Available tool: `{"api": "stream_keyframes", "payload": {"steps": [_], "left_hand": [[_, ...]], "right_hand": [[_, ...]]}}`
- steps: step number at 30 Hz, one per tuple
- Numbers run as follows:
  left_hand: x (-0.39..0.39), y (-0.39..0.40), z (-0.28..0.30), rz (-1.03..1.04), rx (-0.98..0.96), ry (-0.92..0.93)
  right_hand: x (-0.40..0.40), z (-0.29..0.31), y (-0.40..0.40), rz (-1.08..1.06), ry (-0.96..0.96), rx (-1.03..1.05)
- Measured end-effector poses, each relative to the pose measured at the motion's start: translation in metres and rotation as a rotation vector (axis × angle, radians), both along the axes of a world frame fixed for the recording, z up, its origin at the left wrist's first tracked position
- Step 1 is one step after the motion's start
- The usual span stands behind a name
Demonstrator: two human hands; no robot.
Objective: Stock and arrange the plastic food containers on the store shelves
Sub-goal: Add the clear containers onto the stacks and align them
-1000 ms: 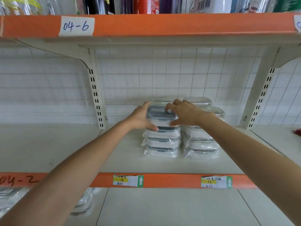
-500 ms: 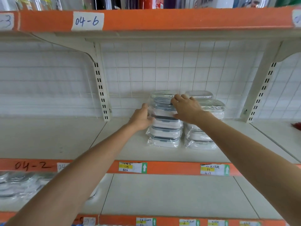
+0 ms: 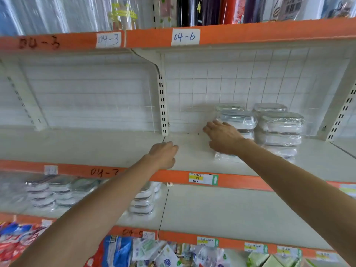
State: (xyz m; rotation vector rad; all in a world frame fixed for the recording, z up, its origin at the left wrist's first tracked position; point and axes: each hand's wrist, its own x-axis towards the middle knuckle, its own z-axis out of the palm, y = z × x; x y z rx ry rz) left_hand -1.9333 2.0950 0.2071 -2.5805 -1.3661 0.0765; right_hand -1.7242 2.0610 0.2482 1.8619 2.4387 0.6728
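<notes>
Now we see two wrapped stacks of plastic containers (image 3: 280,132) near the back right of the shelf (image 3: 96,149). Our right hand (image 3: 223,138), fingers straight, is at the left stack's side; our left hand (image 3: 163,154), loosely curled, holds nothing near the shelf's front edge.

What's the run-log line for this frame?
left hand: open, off stacks, over shelf | right hand: open, at left container stack | right container stack: untouched | phase: releasing
</notes>
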Motion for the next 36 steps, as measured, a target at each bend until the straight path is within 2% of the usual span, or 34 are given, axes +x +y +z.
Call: {"api": "stream_keyframes", "payload": {"steps": [8, 16, 21, 25, 36], "left_hand": [[-0.109, -0.044, -0.033, 0.092, -0.046, 0.029], [-0.172, -0.083, -0.094, 0.196, -0.230, 0.030], [-0.177, -0.087, -0.136, 0.205, -0.316, 0.005], [-0.170, -0.074, -0.157, 0.231, -0.357, -0.067], [-0.162, -0.008, -0.202, 0.337, -0.401, -0.169]], "right_hand": [[-0.117, -0.060, -0.034, 0.235, -0.057, -0.275], [-0.163, -0.129, -0.065, 0.267, 0.010, -0.545], [-0.165, -0.173, -0.072, 0.197, 0.177, -0.664], [-0.159, -0.202, -0.058, 0.160, 0.208, -0.746], [-0.166, -0.267, 0.021, 0.118, 0.388, -0.734]]}}
